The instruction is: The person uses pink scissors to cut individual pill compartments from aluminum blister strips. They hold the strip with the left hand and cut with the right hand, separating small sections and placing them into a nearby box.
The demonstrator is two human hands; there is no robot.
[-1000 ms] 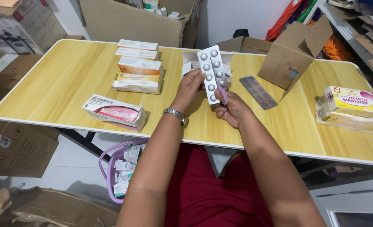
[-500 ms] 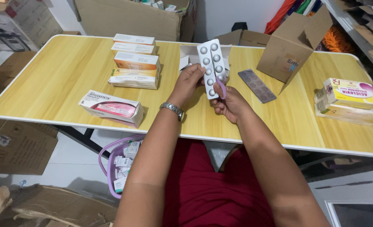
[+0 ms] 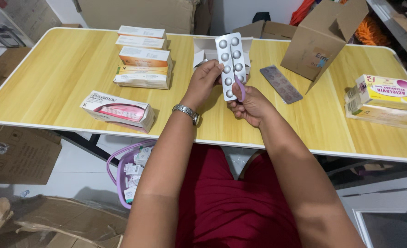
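Your left hand fingers still pinch the blister strip upright; right hand has kept purple scissors at its lower edge.

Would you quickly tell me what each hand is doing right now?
Left hand: closed on the edge of the white blister pack, holding it upright.
Right hand: closed on purple-handled scissors at the pack's lower end.

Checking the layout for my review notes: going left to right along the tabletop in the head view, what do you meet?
White and pink medicine box → stack of medicine boxes → left hand holding a silver blister pack → right hand → dark blister strip lying flat → open cardboard box → yellow and pink boxes.
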